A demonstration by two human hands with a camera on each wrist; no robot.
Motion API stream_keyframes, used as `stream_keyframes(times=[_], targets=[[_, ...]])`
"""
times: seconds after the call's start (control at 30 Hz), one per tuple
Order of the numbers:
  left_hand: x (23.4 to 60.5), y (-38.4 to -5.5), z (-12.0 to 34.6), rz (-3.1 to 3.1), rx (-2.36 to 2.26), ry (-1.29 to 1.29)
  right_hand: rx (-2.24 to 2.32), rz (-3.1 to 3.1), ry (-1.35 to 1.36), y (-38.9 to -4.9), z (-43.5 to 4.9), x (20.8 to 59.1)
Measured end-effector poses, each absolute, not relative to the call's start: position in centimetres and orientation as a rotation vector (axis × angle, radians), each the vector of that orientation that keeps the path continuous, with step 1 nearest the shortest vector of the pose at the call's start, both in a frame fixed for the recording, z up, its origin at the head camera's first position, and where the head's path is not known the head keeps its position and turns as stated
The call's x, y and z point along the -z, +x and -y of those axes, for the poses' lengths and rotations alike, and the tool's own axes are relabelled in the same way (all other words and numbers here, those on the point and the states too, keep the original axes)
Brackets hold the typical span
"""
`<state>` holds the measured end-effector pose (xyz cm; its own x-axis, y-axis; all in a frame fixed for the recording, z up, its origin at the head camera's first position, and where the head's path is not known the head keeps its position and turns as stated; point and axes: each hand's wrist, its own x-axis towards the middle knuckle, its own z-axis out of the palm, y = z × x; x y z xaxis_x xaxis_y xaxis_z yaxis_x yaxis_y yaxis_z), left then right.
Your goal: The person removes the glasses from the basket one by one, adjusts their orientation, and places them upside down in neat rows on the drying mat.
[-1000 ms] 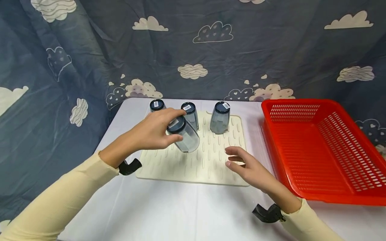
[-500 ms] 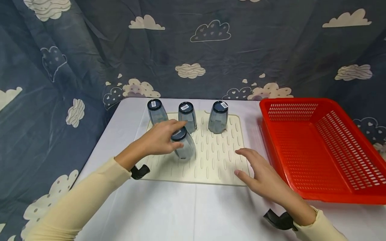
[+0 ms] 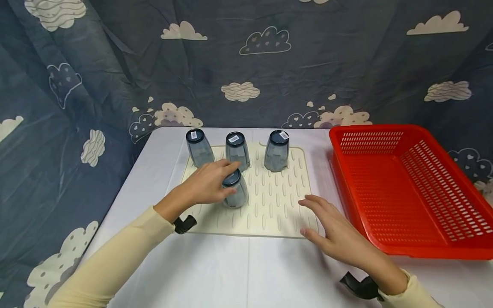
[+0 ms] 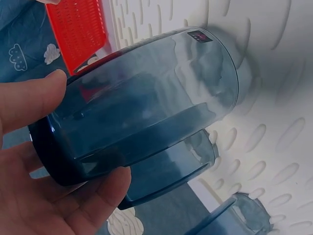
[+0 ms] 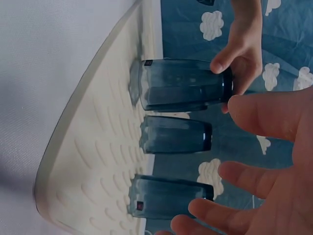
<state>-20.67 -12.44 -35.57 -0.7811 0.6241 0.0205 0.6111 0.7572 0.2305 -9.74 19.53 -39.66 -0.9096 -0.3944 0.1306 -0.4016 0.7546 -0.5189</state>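
Note:
My left hand (image 3: 208,183) grips a blue-tinted drinking glass (image 3: 239,196) near its dark base, thumb on one side and fingers on the other. The glass is upside down, its mouth right at the cream ridged drying mat (image 3: 269,218). In the left wrist view, the thumb and fingertips press the base end of this glass (image 4: 146,107). Behind it three more inverted glasses stand in a row: a left one (image 3: 200,150), a middle one (image 3: 237,154) and a right one (image 3: 276,154). My right hand (image 3: 335,231) hovers over the mat's front right corner, fingers spread, holding nothing.
A red plastic basket (image 3: 358,209) with slotted walls stands to the right of the mat. White cloth (image 3: 215,269) covers the table. A dark curtain (image 3: 215,64) with a cloud print hangs behind and to the left.
My left hand has lowered the glass toward the front left of the mat, and the glass has gone from tilted to nearly upright. My right hand has shifted slightly rightward, its fingers spreading.

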Motion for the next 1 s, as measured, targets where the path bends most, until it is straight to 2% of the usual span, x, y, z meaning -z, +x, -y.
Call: stream_keyframes(times=[1.0], targets=[[36.1, -21.2, 12.2, -2.85, -0.365, 0.964, -0.896, 2.877, 0.7, -11.3, -20.0, 40.8]])
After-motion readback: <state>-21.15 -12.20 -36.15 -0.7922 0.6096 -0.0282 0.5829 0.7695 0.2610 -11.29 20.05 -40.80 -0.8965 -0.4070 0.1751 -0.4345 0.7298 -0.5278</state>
